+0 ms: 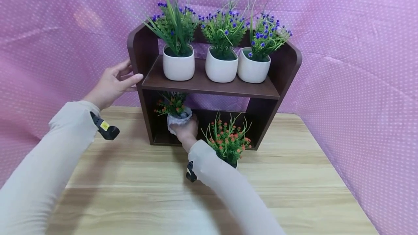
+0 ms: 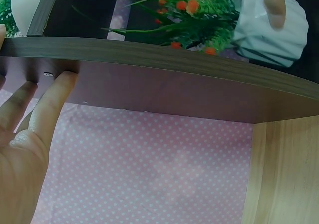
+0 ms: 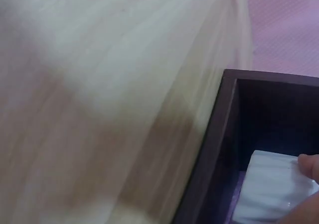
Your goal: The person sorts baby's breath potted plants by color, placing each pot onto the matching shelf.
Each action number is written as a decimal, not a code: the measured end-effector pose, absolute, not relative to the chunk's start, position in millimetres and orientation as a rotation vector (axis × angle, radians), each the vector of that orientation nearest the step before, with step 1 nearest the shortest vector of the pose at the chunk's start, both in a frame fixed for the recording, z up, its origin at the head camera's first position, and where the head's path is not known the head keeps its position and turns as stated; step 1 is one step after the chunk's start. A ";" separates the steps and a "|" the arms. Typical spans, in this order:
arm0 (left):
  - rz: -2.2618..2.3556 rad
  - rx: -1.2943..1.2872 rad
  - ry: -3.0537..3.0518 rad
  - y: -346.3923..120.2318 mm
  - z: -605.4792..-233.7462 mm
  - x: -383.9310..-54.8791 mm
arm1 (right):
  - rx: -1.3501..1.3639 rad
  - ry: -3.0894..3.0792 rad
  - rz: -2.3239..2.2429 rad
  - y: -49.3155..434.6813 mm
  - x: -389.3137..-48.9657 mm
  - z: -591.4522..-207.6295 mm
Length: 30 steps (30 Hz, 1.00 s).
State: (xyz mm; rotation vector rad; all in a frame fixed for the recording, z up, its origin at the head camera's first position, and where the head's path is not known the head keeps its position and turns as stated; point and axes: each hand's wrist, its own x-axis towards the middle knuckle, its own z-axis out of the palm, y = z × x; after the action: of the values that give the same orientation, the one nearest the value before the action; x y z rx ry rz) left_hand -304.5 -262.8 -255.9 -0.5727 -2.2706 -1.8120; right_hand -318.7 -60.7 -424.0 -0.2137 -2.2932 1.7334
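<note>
My right hand (image 1: pixel 187 130) grips a white potted plant with orange flowers (image 1: pixel 179 116) inside the lower left of a dark brown wooden shelf (image 1: pixel 209 89). In the right wrist view its fingers hold the smooth white pot (image 3: pixel 271 184) within the shelf's frame. My left hand (image 1: pixel 112 84) steadies the shelf's left side panel, straight fingers (image 2: pixel 55 97) against the outer face and thumb at the front edge. Another orange-flowered plant (image 1: pixel 228 139) stands in front of the shelf's lower right, its pot mostly hidden by my right sleeve.
Three white pots with purple-blue flowers line the upper board: a left one (image 1: pixel 178 64), a middle one (image 1: pixel 222 66) and a right one (image 1: pixel 254 67). The shelf stands on a light wooden table (image 1: pixel 137 191). Pink dotted cloth (image 1: pixel 343 46) hangs behind and beside it.
</note>
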 end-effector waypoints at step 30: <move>-1.754 -0.572 -2.315 -265.0 -257.4 -303.3 | -0.193 -2.331 1.640 -63.7 -336.9 -456.2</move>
State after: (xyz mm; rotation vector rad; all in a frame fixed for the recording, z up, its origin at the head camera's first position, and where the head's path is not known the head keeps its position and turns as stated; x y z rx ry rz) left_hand -303.3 -265.0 -257.4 -0.5720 -2.3154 -1.7545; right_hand -336.9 -63.7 -456.2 -0.1926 -2.3311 1.6403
